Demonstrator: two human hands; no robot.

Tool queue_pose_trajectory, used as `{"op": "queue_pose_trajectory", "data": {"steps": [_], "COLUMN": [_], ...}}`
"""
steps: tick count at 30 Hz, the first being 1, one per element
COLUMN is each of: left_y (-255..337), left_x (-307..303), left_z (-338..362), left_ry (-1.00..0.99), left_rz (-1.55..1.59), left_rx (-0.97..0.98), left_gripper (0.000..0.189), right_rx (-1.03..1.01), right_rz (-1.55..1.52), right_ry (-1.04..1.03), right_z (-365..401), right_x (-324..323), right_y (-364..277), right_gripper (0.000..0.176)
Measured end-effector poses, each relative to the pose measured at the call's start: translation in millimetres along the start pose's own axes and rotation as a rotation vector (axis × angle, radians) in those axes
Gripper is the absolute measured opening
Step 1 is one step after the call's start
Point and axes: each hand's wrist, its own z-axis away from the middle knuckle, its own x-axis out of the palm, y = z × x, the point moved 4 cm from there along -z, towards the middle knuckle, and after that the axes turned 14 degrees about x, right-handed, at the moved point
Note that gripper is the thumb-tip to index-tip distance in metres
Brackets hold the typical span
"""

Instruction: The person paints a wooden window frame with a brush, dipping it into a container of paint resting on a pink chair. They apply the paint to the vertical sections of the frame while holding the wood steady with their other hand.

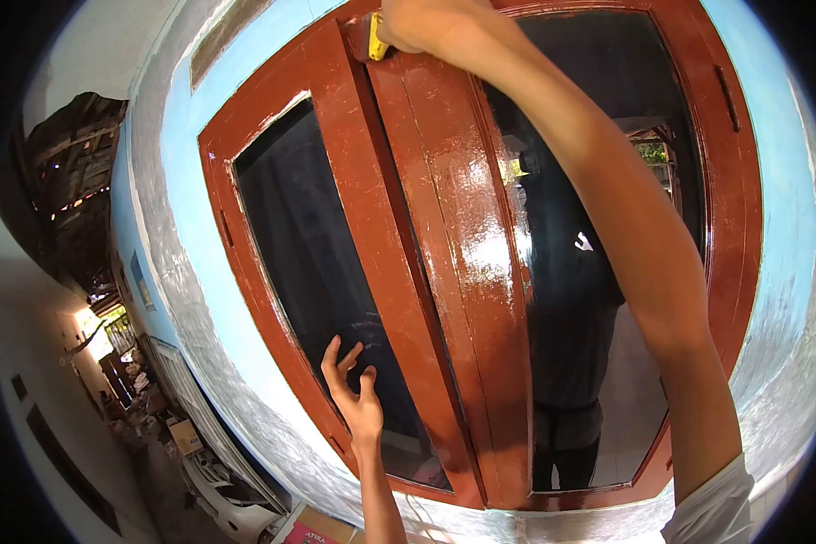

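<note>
High on the window, my right hand (417,25) is closed around a paintbrush (377,38), of which a yellow part shows; the rest is hidden by the fingers and the frame edge. It meets the top of the reddish-brown wooden window frame (453,227). The middle board is glossy, while the left sash (354,181) looks duller and scuffed. My left hand (358,394) is held up with fingers apart, in front of the lower part of the left glass pane (308,227). It holds nothing. My right forearm crosses the right glass pane (571,363), which reflects a person.
A light blue wall (179,154) with a grey band surrounds the window. Below sits a pink box (313,529) with lettering. At lower left, a white vehicle (231,512) and a cardboard box (186,437) stand along a narrow passage.
</note>
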Motion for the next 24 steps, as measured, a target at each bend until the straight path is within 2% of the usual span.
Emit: {"op": "queue_pose_trajectory", "data": {"steps": [2, 5, 6, 10, 13, 17, 18, 21, 22, 24], "left_y": [0, 2, 3, 6, 2, 4, 5, 8, 9, 10], "left_x": [1, 2, 2, 4, 4, 5, 6, 7, 8, 10], "left_z": [0, -1, -1, 0, 3, 3, 3, 1, 1, 0], "left_ry": [-0.001, 0.008, 0.008, 0.022, 0.02, 0.023, 0.028, 0.039, 0.043, 0.049], "left_rz": [-0.006, -0.011, -0.02, -0.005, -0.025, -0.042, -0.041, -0.055, -0.062, -0.059], "left_rx": [-0.008, -0.023, -0.021, -0.041, -0.001, 0.01, 0.0, 0.001, 0.006, 0.011], "left_gripper": [0.064, 0.064, 0.064, 0.063, 0.063, 0.063, 0.063, 0.063, 0.063, 0.062], "right_rx": [0.043, 0.068, -0.033, -0.079, 0.011, 0.021, -0.03, -0.028, -0.04, -0.054], "right_rz": [0.118, -0.08, -0.212, -0.253, -0.293, -0.148, -0.288, -0.241, -0.264, -0.292], "right_ry": [-0.119, 0.027, 0.038, 0.204, -0.002, -0.008, 0.072, 0.171, 0.016, -0.056], "right_z": [1, -6, 3, -21, -12, -13, -9, -22, -19, -8], "right_x": [-14, -20, -27, 7, 5, -12, -17, -4, 0, -1], "right_y": [3, 8, 12, 3, 16, 23, 29, 18, 20, 27], "right_gripper": [0.021, 0.021, 0.021, 0.024, 0.025, 0.024, 0.023, 0.024, 0.024, 0.025]}}
